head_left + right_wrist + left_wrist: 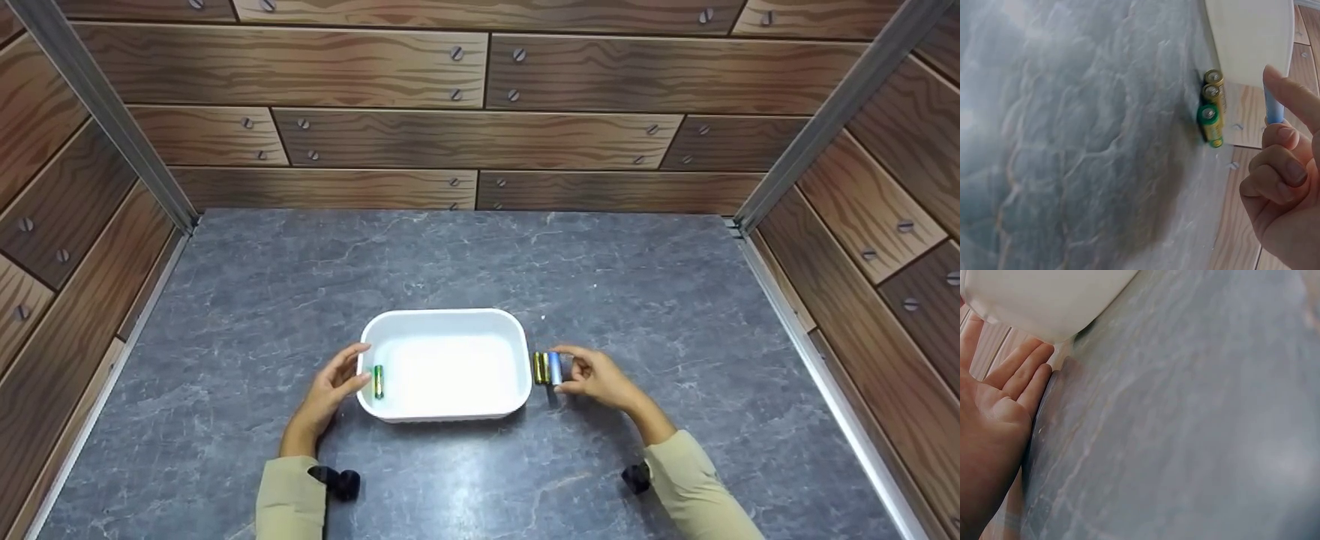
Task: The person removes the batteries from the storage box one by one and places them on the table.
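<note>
A white rectangular tub (442, 415) stands on the table, with one green-and-gold battery (379, 382) lying inside by its left wall. My left hand (335, 382) is at the tub's left rim, thumb and forefinger touching it; the left wrist view shows the other fingers (1027, 374) fairly straight against the tub's outside. Between thumb and forefinger, my right hand (596, 380) pinches a blue battery (1274, 108) above the table, right of the tub. Below it, a green-and-gold battery (1210, 125) and two gold batteries (1213, 77) lie side by side next to the tub.
The grey marbled table (465, 255) is bounded by plank-patterned walls (480, 139) at the back and both sides. Metal posts (832, 112) rise at the back corners. A black wrist device (345, 485) is by each sleeve.
</note>
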`<state>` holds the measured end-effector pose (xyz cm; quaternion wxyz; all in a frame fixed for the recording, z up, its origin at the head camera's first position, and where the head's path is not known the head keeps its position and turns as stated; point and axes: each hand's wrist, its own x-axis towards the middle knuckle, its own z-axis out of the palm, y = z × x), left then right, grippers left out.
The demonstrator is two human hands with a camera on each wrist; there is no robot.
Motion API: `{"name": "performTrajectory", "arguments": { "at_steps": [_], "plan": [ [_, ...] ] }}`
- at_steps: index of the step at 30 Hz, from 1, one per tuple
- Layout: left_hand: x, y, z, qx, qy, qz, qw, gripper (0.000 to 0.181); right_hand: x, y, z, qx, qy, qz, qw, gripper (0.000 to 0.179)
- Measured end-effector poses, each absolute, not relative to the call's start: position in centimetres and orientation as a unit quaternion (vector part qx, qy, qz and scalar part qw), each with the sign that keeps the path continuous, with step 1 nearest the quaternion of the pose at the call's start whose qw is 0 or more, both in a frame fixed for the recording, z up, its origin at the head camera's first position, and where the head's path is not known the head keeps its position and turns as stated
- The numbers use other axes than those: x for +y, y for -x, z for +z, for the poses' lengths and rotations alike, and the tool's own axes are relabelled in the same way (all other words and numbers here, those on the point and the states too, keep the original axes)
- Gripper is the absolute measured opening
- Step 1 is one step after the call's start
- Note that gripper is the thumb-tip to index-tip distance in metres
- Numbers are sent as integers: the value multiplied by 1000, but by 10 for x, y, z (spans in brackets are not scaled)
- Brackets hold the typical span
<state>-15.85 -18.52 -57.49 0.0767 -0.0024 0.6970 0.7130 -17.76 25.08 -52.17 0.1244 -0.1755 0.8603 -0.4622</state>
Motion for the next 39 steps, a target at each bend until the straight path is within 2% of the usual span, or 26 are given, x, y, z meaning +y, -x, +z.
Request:
{"name": "performTrajectory", "arguments": {
  "at_steps": [20, 39],
  "plan": [
    [-185, 159, -576, 701, 4, 709, 74, 53, 272, 188, -540, 880, 154, -429, 136, 62],
    [-186, 158, -576, 703, 1, 707, 83, 53, 269, 196, -547, 884, 140, -416, 158, 66]
  ]
}}
